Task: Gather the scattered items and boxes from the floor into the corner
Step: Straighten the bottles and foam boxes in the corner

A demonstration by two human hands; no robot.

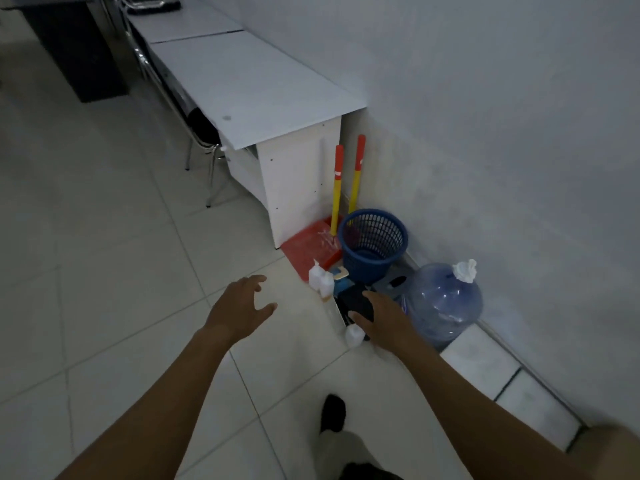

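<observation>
A pile of small items lies on the floor by the wall: white bottles (320, 278), a black item (355, 299), a long white box (335, 315) and a small white bottle (354, 335). My right hand (379, 318) reaches over the black item with fingers spread, holding nothing that I can see. My left hand (239, 306) hovers above the bare tiles left of the pile, fingers loosely spread and empty.
A blue mesh basket (373, 242) stands behind the pile, beside a red dustpan (304, 247) and two yellow-red handles (337, 188). A large water jug (441, 306) stands by the wall on the right. A white desk (263, 98) and a chair (201, 133) are at the left. My foot (333, 412) is below.
</observation>
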